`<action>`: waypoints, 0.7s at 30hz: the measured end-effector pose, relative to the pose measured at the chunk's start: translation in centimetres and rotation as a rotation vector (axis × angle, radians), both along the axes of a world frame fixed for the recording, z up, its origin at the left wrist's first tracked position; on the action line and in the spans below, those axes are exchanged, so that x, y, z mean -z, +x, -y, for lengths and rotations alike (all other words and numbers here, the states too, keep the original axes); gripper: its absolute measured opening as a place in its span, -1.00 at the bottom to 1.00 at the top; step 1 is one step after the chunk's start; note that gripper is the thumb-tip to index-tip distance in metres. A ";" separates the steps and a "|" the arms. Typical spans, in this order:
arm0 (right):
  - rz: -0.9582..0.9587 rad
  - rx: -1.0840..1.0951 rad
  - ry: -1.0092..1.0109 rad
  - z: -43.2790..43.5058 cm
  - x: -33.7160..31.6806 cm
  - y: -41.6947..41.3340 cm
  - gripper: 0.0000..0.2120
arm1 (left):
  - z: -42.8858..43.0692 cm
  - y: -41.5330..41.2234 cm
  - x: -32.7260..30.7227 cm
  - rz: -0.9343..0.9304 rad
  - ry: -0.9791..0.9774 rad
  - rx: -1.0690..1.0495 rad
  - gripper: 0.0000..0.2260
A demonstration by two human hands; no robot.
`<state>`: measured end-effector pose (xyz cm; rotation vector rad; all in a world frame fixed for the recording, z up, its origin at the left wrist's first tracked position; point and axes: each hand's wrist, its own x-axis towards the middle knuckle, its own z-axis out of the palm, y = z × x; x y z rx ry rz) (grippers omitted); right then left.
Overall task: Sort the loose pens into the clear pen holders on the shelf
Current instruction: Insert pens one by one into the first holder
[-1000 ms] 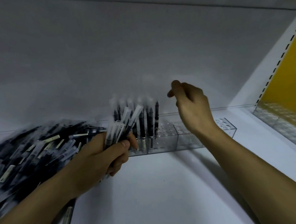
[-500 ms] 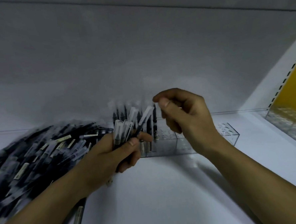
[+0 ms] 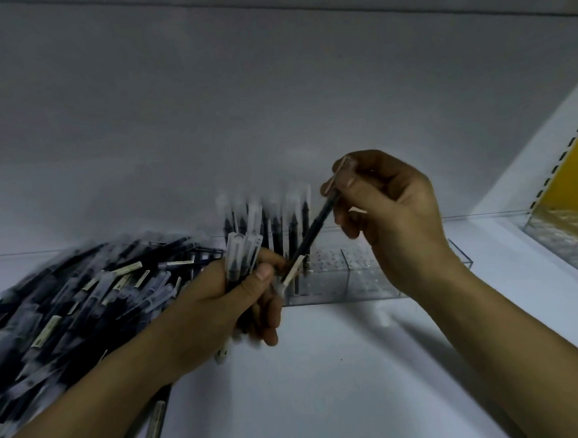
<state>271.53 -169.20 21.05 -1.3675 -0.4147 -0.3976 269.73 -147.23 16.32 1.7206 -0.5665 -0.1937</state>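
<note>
We note left hand (image 3: 231, 300) gripping a bundle of pens (image 3: 241, 255), right hand (image 3: 392, 212) pinching one pen (image 3: 312, 237) slanting up from it, clear pen holder (image 3: 362, 282) just beyond both; risk: its lower end snags neighbours, spilling them onto the shelf (image 3: 325, 386).

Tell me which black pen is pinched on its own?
The slanting black pen, pinched by the right hand; others are bundled in the left hand, upright in the clear plastic holder, or piled.

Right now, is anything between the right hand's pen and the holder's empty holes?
Nothing visible does. The pen, pinched by the right hand, slants beside the standing pens; empty holes in the clear holder lie open to their right.
</note>
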 end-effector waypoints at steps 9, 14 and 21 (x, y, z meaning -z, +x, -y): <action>0.045 0.374 0.007 1.2 -0.3 1.0 -0.95 | 0.3 0.0 -0.3 -0.161 -0.144 -0.025 -0.86; 0.087 0.397 -0.086 1.0 0.1 1.1 -0.93 | 0.5 -0.5 -0.8 -0.285 -0.227 0.001 -0.86; 0.164 0.377 -0.214 0.6 0.8 1.1 -0.87 | 0.4 -0.4 -0.7 -0.242 -0.159 -0.007 -0.88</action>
